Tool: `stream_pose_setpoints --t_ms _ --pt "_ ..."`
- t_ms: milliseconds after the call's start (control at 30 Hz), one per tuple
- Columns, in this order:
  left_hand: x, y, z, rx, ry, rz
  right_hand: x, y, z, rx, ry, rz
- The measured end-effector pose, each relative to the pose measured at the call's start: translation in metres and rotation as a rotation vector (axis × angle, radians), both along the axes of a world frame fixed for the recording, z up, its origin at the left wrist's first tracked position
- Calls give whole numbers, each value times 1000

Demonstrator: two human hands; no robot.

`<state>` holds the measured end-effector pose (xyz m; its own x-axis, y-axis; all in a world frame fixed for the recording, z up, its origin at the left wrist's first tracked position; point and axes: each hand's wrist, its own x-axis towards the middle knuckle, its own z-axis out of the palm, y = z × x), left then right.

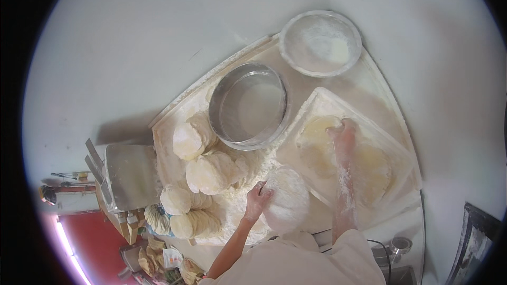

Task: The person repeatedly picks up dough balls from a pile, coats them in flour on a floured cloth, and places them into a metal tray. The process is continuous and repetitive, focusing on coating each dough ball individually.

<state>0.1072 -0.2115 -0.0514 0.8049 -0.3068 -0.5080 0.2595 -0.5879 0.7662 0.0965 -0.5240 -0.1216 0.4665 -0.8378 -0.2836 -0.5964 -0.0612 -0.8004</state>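
Note:
My left hand (258,202) grips the left edge of a thick, flour-covered round of dough (287,202), thumb towards its top face. The round is tilted up at the near corner of a shallow tray (396,150) dusted with flour. Over that tray reaches my right hand (344,132), its fingers curled on the edge of a pale yellow dough round (319,128). More dough rounds (372,170) lie in the tray beside my floured right forearm, which hides part of them.
Rows of overlapping dough wrappers (208,174) lie on the floured worktop (233,221) at left. Behind them stands a large round metal sieve (253,107). A metal bowl with flour (321,43) sits in the back corner against the walls. A metal machine (132,178) borders the worktop's left end.

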Motion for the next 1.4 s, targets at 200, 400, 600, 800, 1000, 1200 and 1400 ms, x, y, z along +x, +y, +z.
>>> stream_pose_setpoints --t_ms 200,400,600,800,1000,1200,1400 --pt "-2 4 1 57 -51 -46 2 12 -15 27 -37 140" --pt "-1 0 -1 40 1 -28 22 -52 12 -309 -137 104" --pt "-2 3 -4 33 -39 -20 12 -45 88 -376 -358 325" --pt "-3 -1 3 53 -69 -60 -36 22 9 -105 -300 464" --pt "-3 11 -16 46 -66 -32 -56 42 4 -155 -168 688" --pt "-5 10 -12 38 -73 -50 -81 20 51 205 -131 931" --pt "-2 5 -5 38 -47 -63 -64 10 45 591 -184 687"
